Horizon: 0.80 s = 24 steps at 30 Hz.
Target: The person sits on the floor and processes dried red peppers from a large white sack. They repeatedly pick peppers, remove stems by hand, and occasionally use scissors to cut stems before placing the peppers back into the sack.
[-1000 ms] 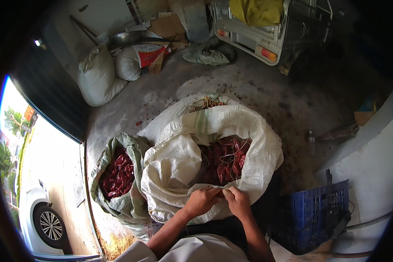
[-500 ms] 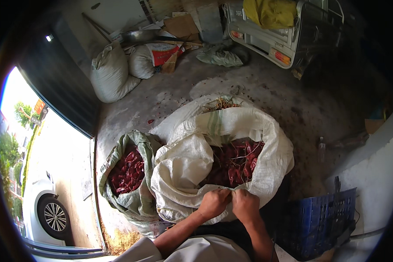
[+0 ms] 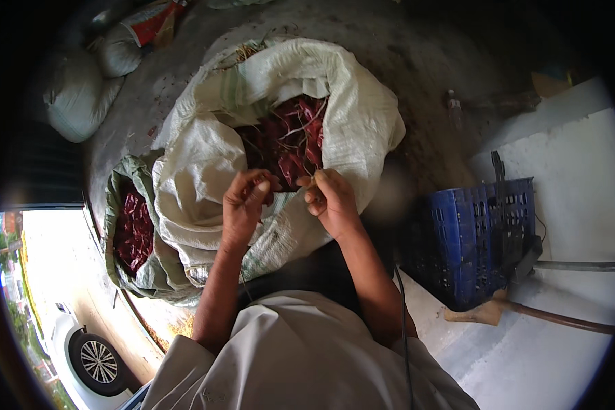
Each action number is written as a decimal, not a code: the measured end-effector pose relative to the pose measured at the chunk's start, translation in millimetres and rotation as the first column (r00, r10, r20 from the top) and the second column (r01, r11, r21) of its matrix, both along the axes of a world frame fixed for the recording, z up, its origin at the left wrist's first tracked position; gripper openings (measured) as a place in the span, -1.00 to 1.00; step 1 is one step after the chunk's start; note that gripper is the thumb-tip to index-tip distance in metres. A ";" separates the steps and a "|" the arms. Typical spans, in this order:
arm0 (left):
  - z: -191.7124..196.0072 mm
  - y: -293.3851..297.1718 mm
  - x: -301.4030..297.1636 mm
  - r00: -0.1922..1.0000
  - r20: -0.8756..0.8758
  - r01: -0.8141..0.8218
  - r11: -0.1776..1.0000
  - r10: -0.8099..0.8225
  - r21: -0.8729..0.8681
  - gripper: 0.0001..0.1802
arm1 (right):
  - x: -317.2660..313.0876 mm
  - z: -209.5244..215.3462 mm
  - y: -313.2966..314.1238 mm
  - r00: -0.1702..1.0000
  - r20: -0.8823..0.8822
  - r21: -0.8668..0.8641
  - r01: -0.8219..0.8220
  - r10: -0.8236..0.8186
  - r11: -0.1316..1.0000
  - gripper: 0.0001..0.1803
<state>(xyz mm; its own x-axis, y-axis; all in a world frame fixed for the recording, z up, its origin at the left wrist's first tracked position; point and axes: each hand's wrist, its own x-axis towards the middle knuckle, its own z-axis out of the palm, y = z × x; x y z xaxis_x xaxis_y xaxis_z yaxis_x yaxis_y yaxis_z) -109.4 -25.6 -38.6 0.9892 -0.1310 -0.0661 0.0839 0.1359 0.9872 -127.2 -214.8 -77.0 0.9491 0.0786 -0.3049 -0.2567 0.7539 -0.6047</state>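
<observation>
A large white woven sack point(image 3: 348, 102) stands open in front of me, filled with dried red chillies point(image 3: 287, 140). My left hand point(image 3: 244, 205) and my right hand point(image 3: 331, 198) are raised over its near rim, close together. The left fingers are curled around a dark red chilli. The right fingers pinch a thin pale stem. A smaller green-white sack point(image 3: 150, 273) of red chillies point(image 3: 133, 225) leans against the big sack on its left.
A blue plastic crate point(image 3: 475, 239) stands to my right beside a white wall, with a wooden-handled tool point(image 3: 526, 314) lying by it. More tied sacks point(image 3: 78, 96) lie at the far left. A white car's wheel point(image 3: 97, 361) shows at the lower left.
The view has dropped and moved closer to the big sack. My hands have lifted from the sack's near rim and now hold a chilli between them.
</observation>
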 end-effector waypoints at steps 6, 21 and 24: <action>-13.0 6.5 8.8 0.997 -0.048 -0.058 0.994 0.054 -0.090 -0.81 | -21.3 21.2 -19.0 0.941 0.143 -0.215 -0.272 0.306 0.938 -0.87; -22.0 17.3 9.8 0.996 -0.062 -0.064 0.996 0.068 0.055 -0.73 | -29.6 48.2 9.4 0.840 0.450 -0.893 0.417 0.304 0.169 -0.84; -30.2 17.7 1.0 1.000 0.010 0.015 0.997 -0.016 0.079 -0.68 | -3.7 42.2 33.8 0.902 0.372 -0.899 0.291 0.221 0.327 -0.72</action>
<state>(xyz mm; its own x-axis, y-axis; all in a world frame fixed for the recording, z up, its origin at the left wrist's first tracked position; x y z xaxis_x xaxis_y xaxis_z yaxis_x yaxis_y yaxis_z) -108.4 -7.8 -68.8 0.9877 -0.1412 -0.0666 0.0751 0.0563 0.9956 -130.9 -181.0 -34.8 0.9762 -0.0450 0.2121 0.1815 -0.3654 -0.9130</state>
